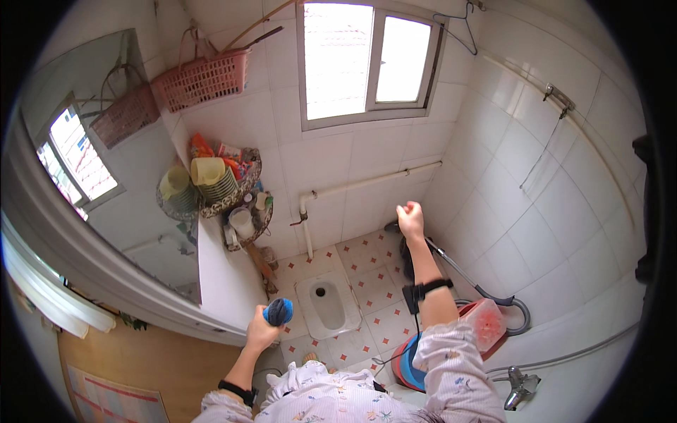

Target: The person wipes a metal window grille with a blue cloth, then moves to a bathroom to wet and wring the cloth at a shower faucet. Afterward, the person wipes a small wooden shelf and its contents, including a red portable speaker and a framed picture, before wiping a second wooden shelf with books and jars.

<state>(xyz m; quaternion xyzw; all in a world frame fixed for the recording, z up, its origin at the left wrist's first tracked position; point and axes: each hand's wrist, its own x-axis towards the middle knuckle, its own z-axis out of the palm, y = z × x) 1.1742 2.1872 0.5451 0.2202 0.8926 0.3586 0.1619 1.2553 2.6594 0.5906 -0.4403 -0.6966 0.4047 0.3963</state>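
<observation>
My left hand (pixel 261 330), low left of centre, is closed round a blue and dark rolled bundle (pixel 278 312); its material is unclear. To the right, my right hand (pixel 410 218) is stretched forward with its fingers curled. Whether it holds anything small does not show. Below and between the hands, a white squat toilet (pixel 329 304) is set in a tiled floor with red diamonds. Behind my right forearm, dark objects and a vacuum cleaner's metal tube (pixel 456 264) stand near the wall. Both forearms wear black straps, and a cable hangs from the right one.
Corner shelves (pixel 232 195) at the left carry yellow-green bowls and containers. A mirror (pixel 132 211) and a pink basket (pixel 203 79) are on the left. A red and blue bucket (pixel 407 365), a red vacuum body (pixel 485 325) and a metal tap (pixel 518 388) stand at lower right.
</observation>
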